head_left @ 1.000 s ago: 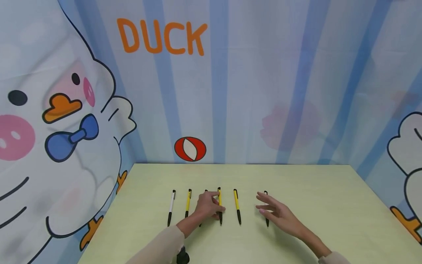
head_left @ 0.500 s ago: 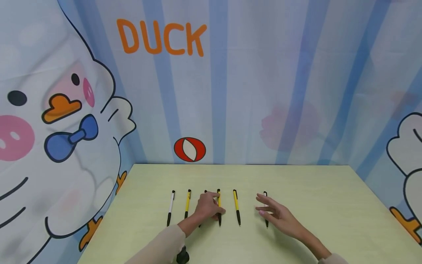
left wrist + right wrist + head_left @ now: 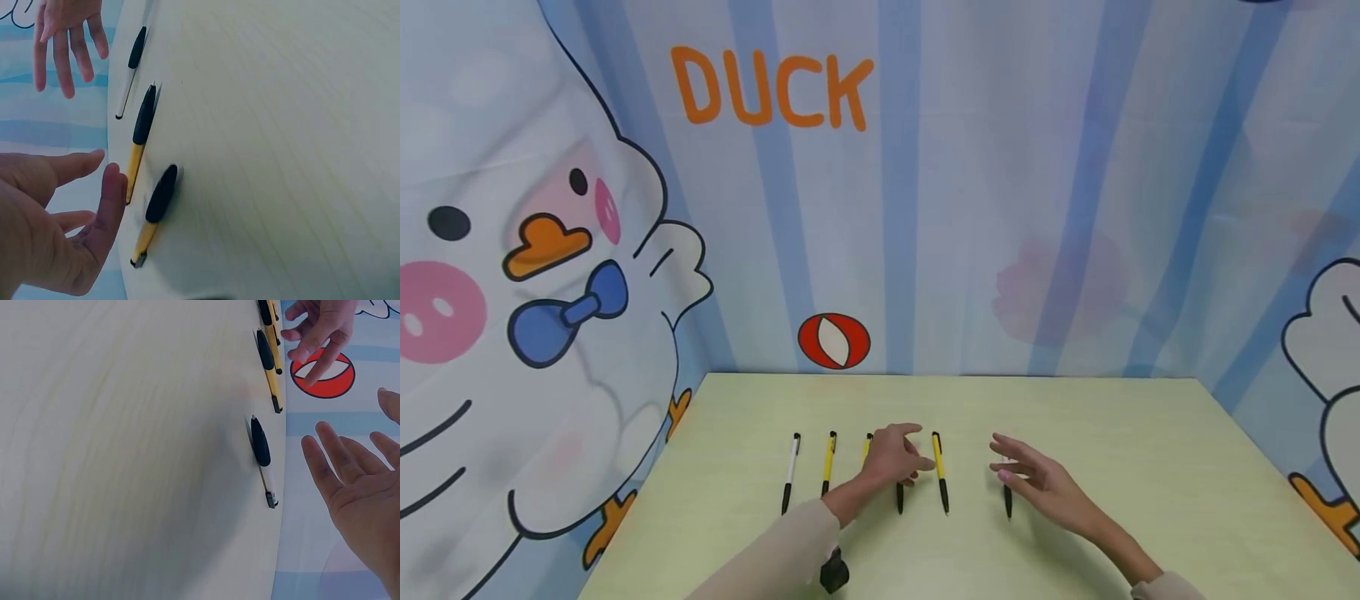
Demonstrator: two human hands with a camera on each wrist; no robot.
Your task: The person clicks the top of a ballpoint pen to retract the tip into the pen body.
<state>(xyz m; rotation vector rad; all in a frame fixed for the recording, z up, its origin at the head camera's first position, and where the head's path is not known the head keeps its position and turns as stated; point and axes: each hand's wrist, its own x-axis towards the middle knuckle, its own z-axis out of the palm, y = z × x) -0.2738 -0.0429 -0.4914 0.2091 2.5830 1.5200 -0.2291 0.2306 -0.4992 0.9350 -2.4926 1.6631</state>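
My left hand [image 3: 892, 455] hovers over a pen whose black grip [image 3: 900, 498] shows below it, the rest hidden by the hand. Its thumb and index finger are apart and hold nothing, the thumb close to a yellow pen [image 3: 940, 472] on the right. In the left wrist view that hand [image 3: 59, 225] is beside two yellow pens with black grips, the nearer pen [image 3: 154, 215] and the farther pen [image 3: 141, 144]. My right hand [image 3: 1037, 487] is held with fingers spread above a white pen [image 3: 1007, 502], which lies on the table in the right wrist view.
Left of my left hand, a white pen [image 3: 791, 473], a yellow pen [image 3: 829, 462] and another yellow pen [image 3: 868, 445] lie in the same row. The pale table [image 3: 1097, 425] ends at a printed duck curtain [image 3: 970, 208]. A black object [image 3: 834, 572] is at my left sleeve.
My left hand has let go of the yellow pen it pinched and shifted a little right and up, its thumb and finger now parted. My right hand stays almost in place.
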